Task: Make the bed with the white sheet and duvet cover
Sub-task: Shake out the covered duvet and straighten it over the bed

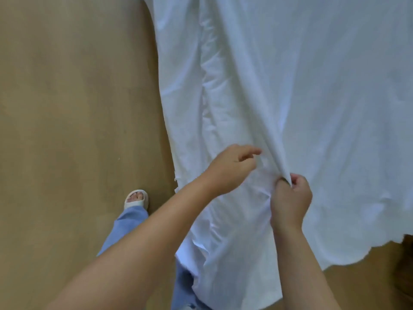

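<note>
Now, sheet: we see the wide white fabric sheet (pixel 312 97) spread ahead and to our right, its edge near us.
Right hand (pixel 290 198): thumb and fingers pinch a raised fold (pixel 268 130).
Left hand (pixel 232 166): loosely curled, holding nothing, just left of this fold.
Fold axis: runs away from us; we judge the right hand nearer.

- Looks like a bedroom to me; home or hotel, can't say.
- A big white sheet (pixel 312 86) is spread flat over something wide and hangs off its edges, so that's pretty surely a bed.
- Left of the sheet and below it is plain, smooth tan floor (pixel 67 108).
- Near the sheet's left hanging edge, a foot in a white open-toe slipper (pixel 136 199) and a loose blue trouser leg (pixel 127 227). Indoor lounging wear.
</note>
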The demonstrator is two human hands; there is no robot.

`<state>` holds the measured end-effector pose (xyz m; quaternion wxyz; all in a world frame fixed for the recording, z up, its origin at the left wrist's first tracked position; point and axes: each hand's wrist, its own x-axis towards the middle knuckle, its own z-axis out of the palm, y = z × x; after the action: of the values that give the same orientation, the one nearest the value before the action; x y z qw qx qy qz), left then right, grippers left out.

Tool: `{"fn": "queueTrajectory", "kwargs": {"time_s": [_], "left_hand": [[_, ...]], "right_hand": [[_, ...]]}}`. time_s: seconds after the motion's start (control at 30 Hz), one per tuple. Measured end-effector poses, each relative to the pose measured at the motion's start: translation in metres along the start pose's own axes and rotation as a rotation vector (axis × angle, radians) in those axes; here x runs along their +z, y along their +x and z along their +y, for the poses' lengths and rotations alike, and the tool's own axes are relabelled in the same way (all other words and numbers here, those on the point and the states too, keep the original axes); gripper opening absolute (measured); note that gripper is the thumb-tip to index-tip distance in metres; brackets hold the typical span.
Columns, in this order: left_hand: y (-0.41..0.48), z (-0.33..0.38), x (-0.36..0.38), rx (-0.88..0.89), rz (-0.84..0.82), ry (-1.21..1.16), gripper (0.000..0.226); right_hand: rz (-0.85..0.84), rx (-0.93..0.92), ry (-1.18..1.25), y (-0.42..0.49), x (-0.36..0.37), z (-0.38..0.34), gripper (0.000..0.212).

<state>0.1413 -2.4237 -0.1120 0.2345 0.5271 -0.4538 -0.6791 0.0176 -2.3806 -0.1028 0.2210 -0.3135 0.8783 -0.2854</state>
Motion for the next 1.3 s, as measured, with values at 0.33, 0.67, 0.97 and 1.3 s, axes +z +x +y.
{"fn": "queueTrajectory", "kwargs": {"time_s": [0.33,0.67,0.97,1.3], "left_hand": [[0.046,0.009,-0.033,-0.342,0.176,-0.562,0.031],[0.037,0.064,0.036,0.005,-0.044,0.041,0.022],[0.029,-0.037,-0.043,-0.243,0.598,0.238,0.044],[0.051,0.002,0.025,0.586,-0.577,1.801,0.077]], "right_hand": [[0.078,0.270,0.025,0.014,0.002,0.002,0.005],[0.134,0.077,-0.069,0.008,-0.044,-0.016,0.020],[0.210,0.109,0.036,0.005,-0.052,-0.010,0.012],[0.168,0.117,0.087,0.006,-0.057,-0.004,0.008]]}}
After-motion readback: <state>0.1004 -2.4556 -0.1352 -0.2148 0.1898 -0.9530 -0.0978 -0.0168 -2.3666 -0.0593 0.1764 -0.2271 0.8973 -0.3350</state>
